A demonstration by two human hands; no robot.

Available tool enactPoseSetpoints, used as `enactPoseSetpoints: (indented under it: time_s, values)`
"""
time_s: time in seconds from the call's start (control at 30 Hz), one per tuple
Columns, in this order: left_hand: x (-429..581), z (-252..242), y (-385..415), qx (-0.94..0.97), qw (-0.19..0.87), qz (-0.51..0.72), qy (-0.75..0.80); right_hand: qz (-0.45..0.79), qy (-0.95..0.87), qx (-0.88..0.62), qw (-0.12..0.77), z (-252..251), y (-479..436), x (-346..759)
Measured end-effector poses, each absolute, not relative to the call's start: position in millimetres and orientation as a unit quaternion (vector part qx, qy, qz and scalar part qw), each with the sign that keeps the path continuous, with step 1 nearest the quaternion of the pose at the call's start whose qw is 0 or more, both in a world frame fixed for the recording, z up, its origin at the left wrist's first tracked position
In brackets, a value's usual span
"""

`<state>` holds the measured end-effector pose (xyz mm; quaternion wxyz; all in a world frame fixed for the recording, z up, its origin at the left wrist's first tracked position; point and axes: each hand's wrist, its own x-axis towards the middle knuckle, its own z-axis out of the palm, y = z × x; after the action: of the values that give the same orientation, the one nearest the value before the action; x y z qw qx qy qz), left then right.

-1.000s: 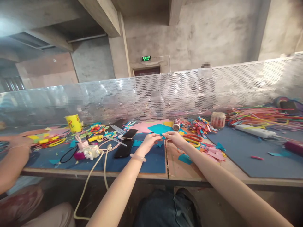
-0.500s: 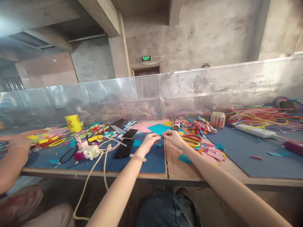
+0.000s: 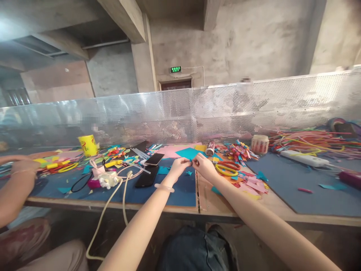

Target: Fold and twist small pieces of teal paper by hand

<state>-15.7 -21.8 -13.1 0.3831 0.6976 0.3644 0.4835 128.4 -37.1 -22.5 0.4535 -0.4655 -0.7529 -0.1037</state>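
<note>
Fingers [image 3: 185, 161] pinch blue paper [image 3: 191, 160] over mat [image 3: 183, 194]; perforated screen [image 3: 169, 109] beyond.

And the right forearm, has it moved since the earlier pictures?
Yes, slightly left: the right forearm sits closer to the dark table seam and covers more of the blue scrap beneath it.

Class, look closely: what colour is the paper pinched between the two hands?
Blue; the paper shows best in the head view, mostly hidden.

Left hand [image 3: 179, 168] and right hand [image 3: 205, 166] pinch close together, both arms [image 3: 142, 222] stretched forward.
</note>
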Motion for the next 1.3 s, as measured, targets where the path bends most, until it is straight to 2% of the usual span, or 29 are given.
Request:
enactPoseSetpoints:
  time_s: [0.2, 0.4, 0.47, 0.57, 0.7, 0.8, 0.9, 1.03, 1.3]
  values:
    - [-16, -13, -21, 0.701, 0.385, 0.474, 0.368, -0.114, -0.772, -0.431, 0.453, -23, -34, 133]
    - [-14, -15, -19, 0.706, 0.371, 0.485, 0.358, -0.215, -0.756, -0.467, 0.404, -24, -34, 130]
    - [-15, -15, -18, 0.699, 0.368, 0.493, 0.364, -0.215, -0.764, -0.456, 0.403, -23, -36, 128]
    - [-17, -15, -17, 0.682, 0.383, 0.499, 0.374, -0.126, -0.766, -0.431, 0.460, -19, -40, 126]
    - [-19, -15, -17, 0.680, 0.397, 0.484, 0.380, 0.122, -0.698, -0.446, 0.546, -14, -37, 133]
    - [-19, -14, -19, 0.695, 0.395, 0.471, 0.373, 0.311, -0.655, -0.421, 0.544, -16, -30, 142]
    - [-17, -12, -23, 0.704, 0.401, 0.460, 0.363, 0.405, -0.619, -0.381, 0.554, -20, -25, 148]
    - [-17, -10, -26, 0.707, 0.403, 0.451, 0.367, 0.466, -0.608, -0.342, 0.544, -24, -22, 150]
    - [-18, -13, -24, 0.713, 0.404, 0.448, 0.358, 0.432, -0.628, -0.359, 0.538, -26, -22, 149]
